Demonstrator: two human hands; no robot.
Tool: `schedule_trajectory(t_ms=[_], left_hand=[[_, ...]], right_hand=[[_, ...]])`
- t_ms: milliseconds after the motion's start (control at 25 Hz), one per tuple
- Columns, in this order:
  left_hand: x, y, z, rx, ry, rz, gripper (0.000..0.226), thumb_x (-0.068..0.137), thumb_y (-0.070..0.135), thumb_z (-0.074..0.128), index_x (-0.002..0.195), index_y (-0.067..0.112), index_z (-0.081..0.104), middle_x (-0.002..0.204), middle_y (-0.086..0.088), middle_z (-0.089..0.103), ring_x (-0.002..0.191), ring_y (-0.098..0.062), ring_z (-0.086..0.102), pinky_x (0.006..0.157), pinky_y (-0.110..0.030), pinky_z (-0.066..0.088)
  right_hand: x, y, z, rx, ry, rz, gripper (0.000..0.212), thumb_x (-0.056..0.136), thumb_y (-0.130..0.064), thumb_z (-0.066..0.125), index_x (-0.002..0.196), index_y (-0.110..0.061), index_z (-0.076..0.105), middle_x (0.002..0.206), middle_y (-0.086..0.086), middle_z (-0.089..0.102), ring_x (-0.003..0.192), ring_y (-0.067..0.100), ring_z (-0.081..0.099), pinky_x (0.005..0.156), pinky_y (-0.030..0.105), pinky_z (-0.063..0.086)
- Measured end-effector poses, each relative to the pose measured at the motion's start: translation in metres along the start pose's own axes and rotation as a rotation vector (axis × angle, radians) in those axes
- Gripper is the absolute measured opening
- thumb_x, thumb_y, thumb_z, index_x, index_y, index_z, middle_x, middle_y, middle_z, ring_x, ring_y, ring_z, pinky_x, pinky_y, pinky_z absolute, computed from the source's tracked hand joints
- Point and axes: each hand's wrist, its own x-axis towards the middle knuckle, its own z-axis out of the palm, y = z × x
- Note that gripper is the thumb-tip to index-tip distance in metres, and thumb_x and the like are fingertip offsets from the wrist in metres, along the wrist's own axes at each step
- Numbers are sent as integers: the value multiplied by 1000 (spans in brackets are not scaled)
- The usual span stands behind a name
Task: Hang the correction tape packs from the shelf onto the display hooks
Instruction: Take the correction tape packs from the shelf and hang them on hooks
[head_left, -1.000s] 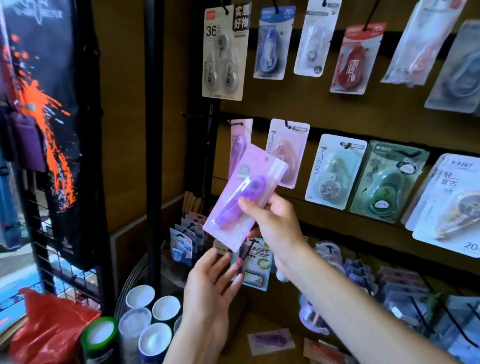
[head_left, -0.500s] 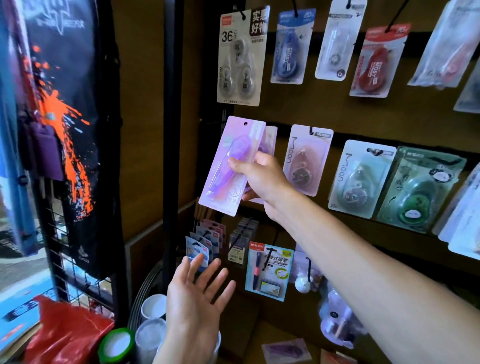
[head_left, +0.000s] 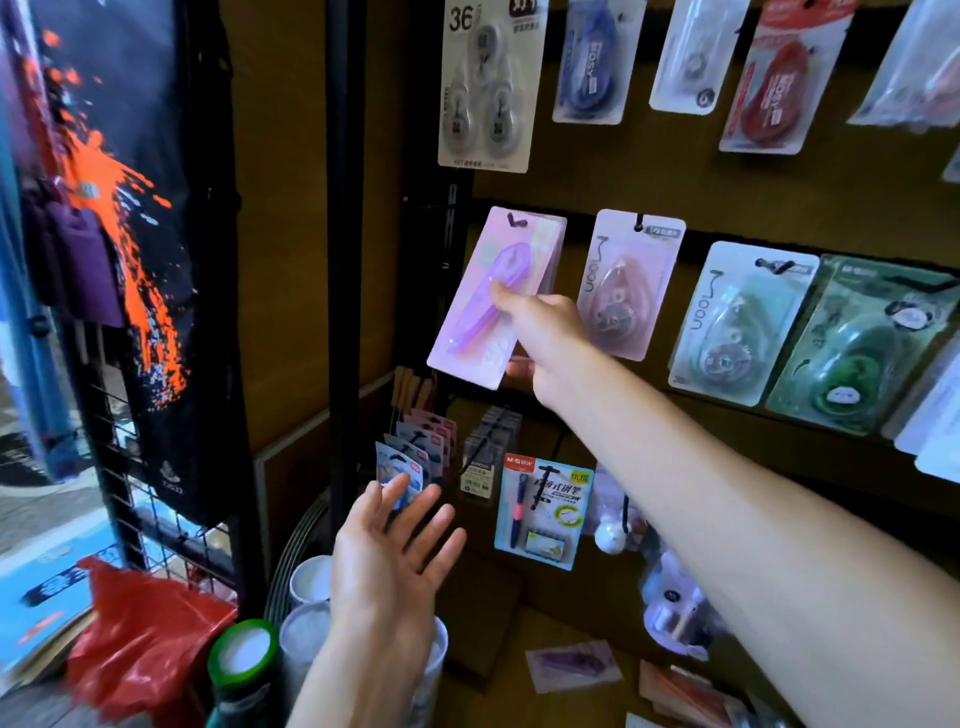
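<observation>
Head view showed the right hand (head_left: 540, 332) raised to the middle row of the display wall, gripping a purple correction tape pack (head_left: 493, 296) with the thumb across its front and the fingers behind its lower right edge. Pack was tilted, top leaning right, with its hang hole at the black display hook (head_left: 517, 221); whether the hook passed fully through the hole could not be told. More purple packs sat just behind it on the same hook, only their right edges visible. Just beside it to the right hung a pink correction tape pack (head_left: 626, 286), then a pale mint pack (head_left: 737, 322) and a green pack (head_left: 857, 343), each on its own hook. Upper row carried a white triple pack marked 36 (head_left: 485, 88), a blue pack (head_left: 592, 57) and a red pack (head_left: 776, 88). Left hand (head_left: 389, 561) was held low and well apart from the pack, palm facing right, fingers spread and straight, holding nothing. Behind its fingertips hung small blue-and-red carded items (head_left: 415, 452) and, to the right, a blue carded pen set (head_left: 543, 512). On the wooden shelf (head_left: 545, 629) below lay another purple pack (head_left: 574, 665), flat. Lower left held white-topped cylinders (head_left: 309, 582), a green-rimmed roll (head_left: 244, 654) and a red plastic bag (head_left: 140, 634). A black banner with orange splatter (head_left: 119, 208) hung at far left.
</observation>
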Motion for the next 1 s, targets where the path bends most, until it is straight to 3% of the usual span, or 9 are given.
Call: schedule_trajectory(t_ms=[120, 280, 480, 560, 640, 760, 880, 960, 1000], left_hand=[[-1, 0, -2, 16, -7, -8, 43, 100, 36, 37, 133, 13, 52, 126, -17, 61, 116, -35, 57, 88, -43, 48], [1, 0, 2, 46, -12, -11, 41, 99, 33, 38, 132, 14, 52, 127, -16, 61, 116, -34, 57, 87, -42, 49], [8, -31, 5, 316, -40, 1, 36, 97, 31, 42, 129, 19, 53, 119, -9, 65, 108, -27, 62, 89, -38, 51], [11, -55, 4, 484, -65, -15, 30, 97, 31, 43, 122, 23, 56, 112, -5, 67, 101, -22, 64, 86, -36, 51], [16, -88, -8, 682, -81, 8, 23, 95, 29, 47, 114, 25, 59, 104, -2, 68, 90, -18, 63, 79, -33, 51], [25, -161, -61, 1039, -126, -21, 34, 89, 24, 59, 123, 20, 61, 106, -3, 68, 91, -18, 62, 83, -32, 51], [45, -209, -116, 1125, 3, -198, 41, 86, 24, 61, 127, 20, 59, 119, -6, 65, 106, -23, 61, 96, -37, 50], [66, -225, -138, 1114, 62, -231, 43, 83, 26, 58, 127, 24, 59, 118, -4, 65, 102, -21, 61, 91, -35, 52], [77, -230, -146, 1124, 78, -234, 46, 81, 29, 57, 127, 25, 59, 116, -3, 65, 100, -21, 61, 88, -33, 52]], right_hand=[[21, -1, -2, -24, 5, 235, 59, 82, -56, 66, 124, -17, 54, 115, 8, 63, 98, 29, 62, 64, 39, 52], [11, 21, -22, -54, -12, 334, 55, 92, -46, 56, 134, -12, 47, 123, 15, 58, 102, 35, 58, 68, 41, 54], [-74, 122, -77, -15, 96, 180, 21, 98, -26, 50, 100, -10, 62, 76, 7, 70, 51, 17, 57, 42, 22, 44], [-114, 189, -101, -32, 57, 284, 21, 100, -22, 49, 86, -12, 60, 61, 5, 67, 39, 13, 52, 38, 19, 39], [-140, 255, -124, -96, -24, 516, 20, 100, -20, 48, 84, -11, 57, 60, 5, 64, 40, 13, 51, 39, 18, 37], [-147, 336, -164, -357, -139, 776, 16, 98, -17, 50, 83, -17, 54, 74, 5, 61, 53, 17, 52, 50, 24, 39], [-117, 396, -203, -1006, -349, 572, 15, 88, -18, 54, 74, -21, 59, 86, 4, 69, 79, 23, 65, 67, 30, 51], [-88, 421, -217, -1244, -468, 518, 13, 87, -20, 55, 92, -18, 67, 100, 9, 70, 94, 28, 66, 74, 31, 51], [-73, 432, -220, -1258, -490, 506, 21, 88, -21, 56, 105, -15, 67, 108, 10, 69, 99, 29, 65, 76, 30, 50]])
